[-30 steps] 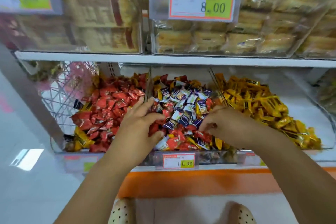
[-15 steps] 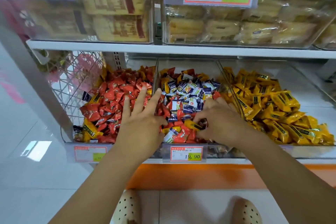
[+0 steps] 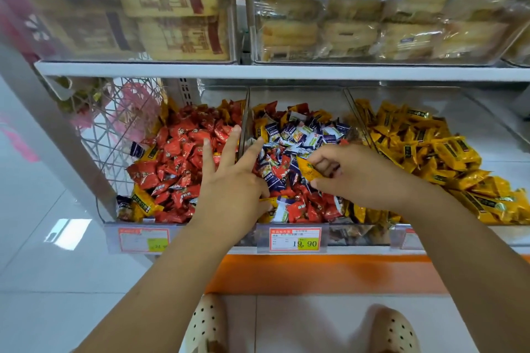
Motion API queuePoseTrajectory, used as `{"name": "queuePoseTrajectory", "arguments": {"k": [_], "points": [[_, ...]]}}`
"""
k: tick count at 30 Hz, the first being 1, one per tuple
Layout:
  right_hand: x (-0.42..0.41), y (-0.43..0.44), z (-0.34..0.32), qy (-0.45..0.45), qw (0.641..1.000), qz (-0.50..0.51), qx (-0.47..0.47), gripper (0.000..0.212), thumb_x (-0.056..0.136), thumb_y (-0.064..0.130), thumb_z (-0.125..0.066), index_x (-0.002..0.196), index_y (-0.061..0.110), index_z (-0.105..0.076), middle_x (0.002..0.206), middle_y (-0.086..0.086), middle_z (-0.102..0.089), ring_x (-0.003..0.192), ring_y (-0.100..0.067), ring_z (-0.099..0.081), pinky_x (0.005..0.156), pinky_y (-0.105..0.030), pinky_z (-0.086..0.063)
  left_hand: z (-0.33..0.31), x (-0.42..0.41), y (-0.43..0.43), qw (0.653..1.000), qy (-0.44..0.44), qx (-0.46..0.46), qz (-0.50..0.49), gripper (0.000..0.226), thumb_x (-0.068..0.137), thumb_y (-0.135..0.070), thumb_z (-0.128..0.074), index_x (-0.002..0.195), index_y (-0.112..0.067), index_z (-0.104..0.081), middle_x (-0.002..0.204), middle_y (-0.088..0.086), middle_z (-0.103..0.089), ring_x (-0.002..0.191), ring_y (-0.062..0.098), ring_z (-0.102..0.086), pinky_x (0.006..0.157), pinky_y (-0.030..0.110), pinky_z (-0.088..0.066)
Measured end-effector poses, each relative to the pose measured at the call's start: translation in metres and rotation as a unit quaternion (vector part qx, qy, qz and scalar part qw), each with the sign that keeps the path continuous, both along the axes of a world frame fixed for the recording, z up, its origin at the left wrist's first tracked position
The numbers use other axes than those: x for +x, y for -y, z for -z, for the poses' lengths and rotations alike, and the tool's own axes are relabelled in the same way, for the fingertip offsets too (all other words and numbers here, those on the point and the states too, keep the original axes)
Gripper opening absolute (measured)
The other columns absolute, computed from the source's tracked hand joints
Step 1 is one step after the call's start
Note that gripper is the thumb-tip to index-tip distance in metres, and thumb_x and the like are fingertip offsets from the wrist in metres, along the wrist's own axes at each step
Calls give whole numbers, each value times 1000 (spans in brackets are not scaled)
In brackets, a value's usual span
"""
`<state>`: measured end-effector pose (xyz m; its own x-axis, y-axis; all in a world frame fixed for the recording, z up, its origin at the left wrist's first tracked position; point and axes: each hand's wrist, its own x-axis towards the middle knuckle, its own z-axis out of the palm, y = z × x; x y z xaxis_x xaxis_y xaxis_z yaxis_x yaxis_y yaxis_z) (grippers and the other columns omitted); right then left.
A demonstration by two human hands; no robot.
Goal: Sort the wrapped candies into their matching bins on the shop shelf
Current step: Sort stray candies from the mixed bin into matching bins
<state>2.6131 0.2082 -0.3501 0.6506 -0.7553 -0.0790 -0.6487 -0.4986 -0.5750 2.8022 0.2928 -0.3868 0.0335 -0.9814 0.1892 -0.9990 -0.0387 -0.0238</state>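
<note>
The yellow foil-wrapped candy (image 3: 307, 171) is pinched in your right hand (image 3: 352, 172), between the thumb and curled fingers. It sits low over the mixed heap in the middle clear plastic bin (image 3: 358, 234); whether it has cleared the pile cannot be told. Its long axis slants from upper left to lower right, and most of the wrapper sticks out of the grip to the left, toward your other hand. Its match looks to be the right clear plastic bin (image 3: 487, 135) of yellow candies. That bin lies the opposite way, to the right of your knuckles, just past the clear divider (image 3: 355, 112), so the right hand is much the nearer. Your left hand (image 3: 229, 192) is spread, fingers straight and holding nothing, over the wall between the middle bin and the left clear plastic bin (image 3: 183, 233) of red candies.
</note>
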Motion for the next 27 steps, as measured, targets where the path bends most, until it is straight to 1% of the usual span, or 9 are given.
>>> {"name": "queuePoseTrajectory", "arguments": {"k": [4,8,10,12,14,18,21,23,27], "points": [[10,-10,-3,33,997,-34,56,27,89,22,-61,104,40,-49,77,13,-51,75,-10,-53,70,-26,-46,3,10,0,999,-26,-20,32,10,82,-43,-68,78,-36,-75,153,-9,-32,148,27,0,113,61,8],[18,-9,3,1,996,-16,89,14,92,30,-56,103,30,-48,104,-4,-63,82,-20,-61,73,-36,-49,7,13,-4,997,-42,-35,48,5,74,-42,-75,75,-37,-73,147,-8,-42,146,27,-11,113,59,6],[19,-7,8,-35,994,-3,107,16,94,33,-52,108,27,-47,83,-5,-56,58,-14,-48,55,-31,-39,10,10,-4,998,-41,-11,44,16,60,-41,-84,69,-37,-71,138,-2,-51,142,33,-25,110,65,-5],[22,-8,15,-68,992,-6,106,14,97,33,-48,109,28,-43,72,-2,-45,52,-12,-36,49,-29,-30,12,8,-2,999,-28,-4,33,22,53,-41,-86,68,-37,-71,134,0,-55,138,36,-33,106,70,-12],[28,-12,24,-81,993,-22,83,14,97,34,-49,106,29,-40,79,-1,-49,61,-14,-42,54,-30,-34,7,5,-1,1000,-12,-5,21,22,57,-46,-83,76,-39,-74,138,-1,-51,141,35,-26,107,71,-7],[33,-13,36,-84,996,-32,13,29,88,38,-64,97,26,-40,95,-2,-51,82,-17,-48,70,-34,-43,-2,-5,2,998,49,21,-16,32,80,-59,-60,106,-42,-69,156,-7,-20,147,31,9,107,69,11],[25,-6,25,-51,998,3,-34,27,87,29,-66,84,30,-39,86,0,-52,75,-16,-56,61,-34,-43,-5,-13,4,995,68,54,-43,30,82,-60,-57,105,-45,-69,156,-9,-19,146,30,12,106,73,6],[17,1,16,-36,997,25,-67,22,88,26,-64,83,28,-43,84,-1,-56,77,-21,-56,64,-37,-45,-4,-14,5,996,54,58,-49,25,83,-56,-59,102,-44,-70,156,-10,-20,146,29,12,105,74,3],[10,1,12,-25,998,20,-51,18,90,24,-62,83,22,-45,81,-5,-60,76,-23,-58,66,-38,-46,-1,-4,5,996,-55,57,-27,20,85,-53,-61,95,-39,-70,157,-15,-14,145,20,17,109,69,9]]}}
